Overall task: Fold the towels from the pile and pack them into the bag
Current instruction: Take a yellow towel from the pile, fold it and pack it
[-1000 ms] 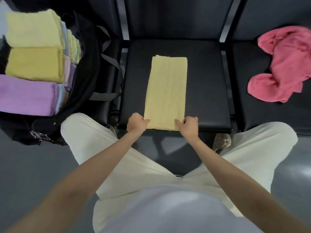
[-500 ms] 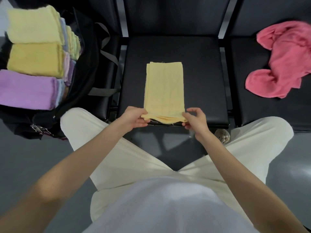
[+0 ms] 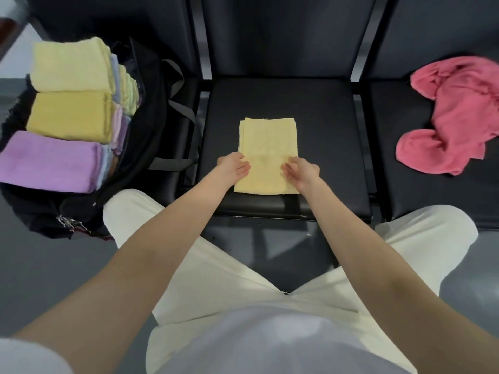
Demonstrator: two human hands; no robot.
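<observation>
We press yellow towel [image 3: 267, 147] flat: left hand [image 3: 234, 166] and right hand [image 3: 301, 171] lie open on near half, gripping nothing. Towel's long side runs away from hands. Bag [image 3: 151, 114] sits off left, nearer left hand. Pink towel [image 3: 448, 117] waits far right.

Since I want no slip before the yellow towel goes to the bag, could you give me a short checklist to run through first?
1. Yellow towel folded into a compact rectangle on the middle seat: ok.
2. Left hand and right hand flat on its near half, fingers straight, no grip taken: not ok for lifting.
3. Edges aligned: far layers look slightly offset; cannot tell.
4. Bag open at the left: ok.
5. Room left in the bag beside its stacked towels: cannot tell.
6. Pink towel unfolded on the right seat: not ok.
</observation>
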